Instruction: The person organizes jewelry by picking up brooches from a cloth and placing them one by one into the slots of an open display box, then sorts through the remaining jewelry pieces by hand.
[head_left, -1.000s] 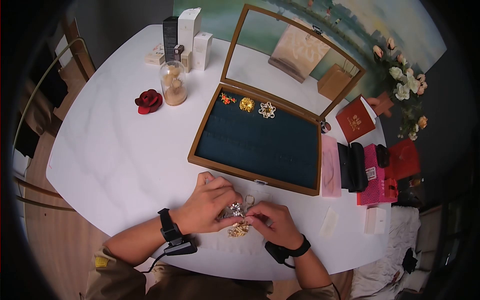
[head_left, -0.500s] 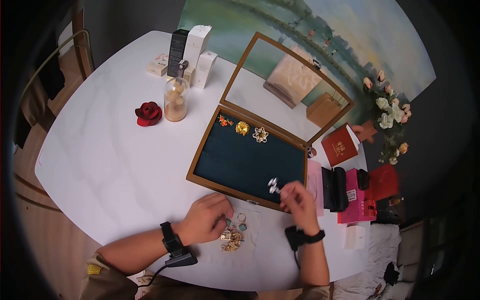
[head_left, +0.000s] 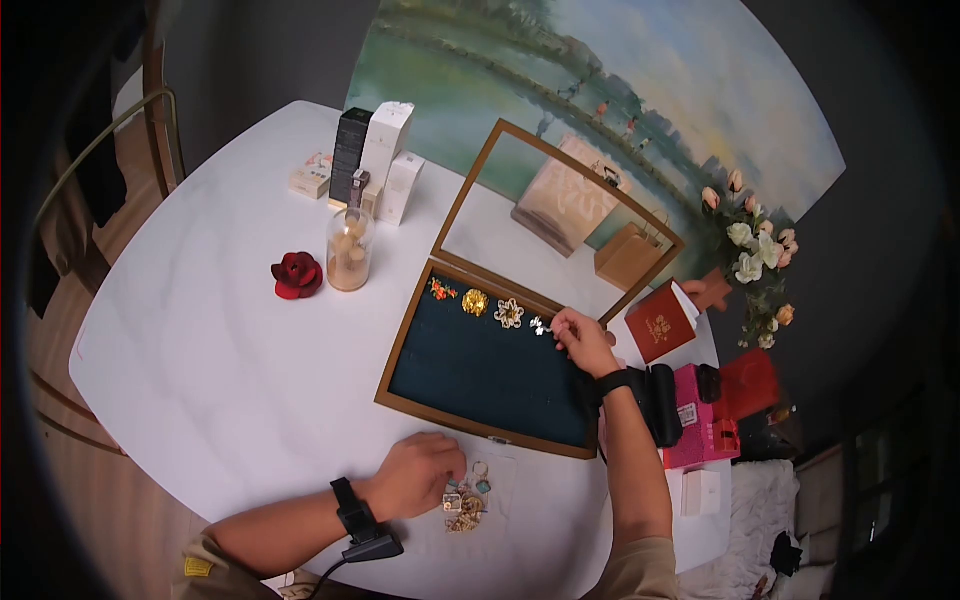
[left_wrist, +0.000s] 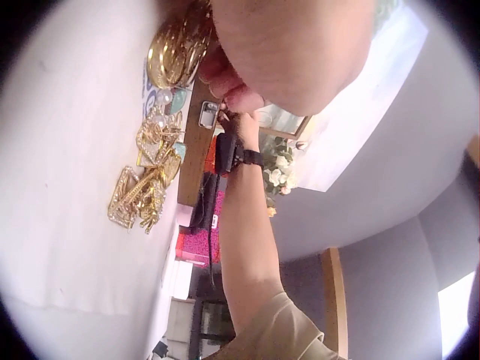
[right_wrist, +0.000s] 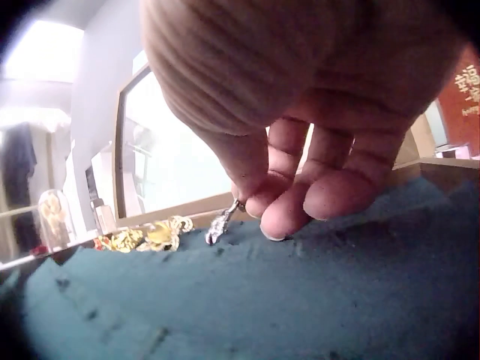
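A wooden display case [head_left: 398, 345] with a dark green lining lies open on the white table. Three brooches, orange [head_left: 437, 290], gold [head_left: 474, 301] and cream flower [head_left: 509, 313], sit along its far row. My right hand [head_left: 577, 338] pinches a small silver brooch [head_left: 540, 325] [right_wrist: 223, 222] at the lining just right of the flower brooch. My left hand [head_left: 418, 475] rests near the table's front edge, its fingers on a heap of gold jewellery [head_left: 465, 497] [left_wrist: 150, 176] lying on a white cloth [head_left: 505, 505].
The case's glass lid [head_left: 560, 215] stands raised behind. A red fabric rose [head_left: 297, 274], a glass dome [head_left: 349, 248] and tall boxes [head_left: 375, 155] stand at the back left. Red and pink gift boxes [head_left: 700, 405], a black case [head_left: 662, 400] and flowers [head_left: 750, 255] crowd the right side.
My right hand lifted the silver brooch from the heap and carried it across the case to the far row. The left hand stayed on the jewellery heap.
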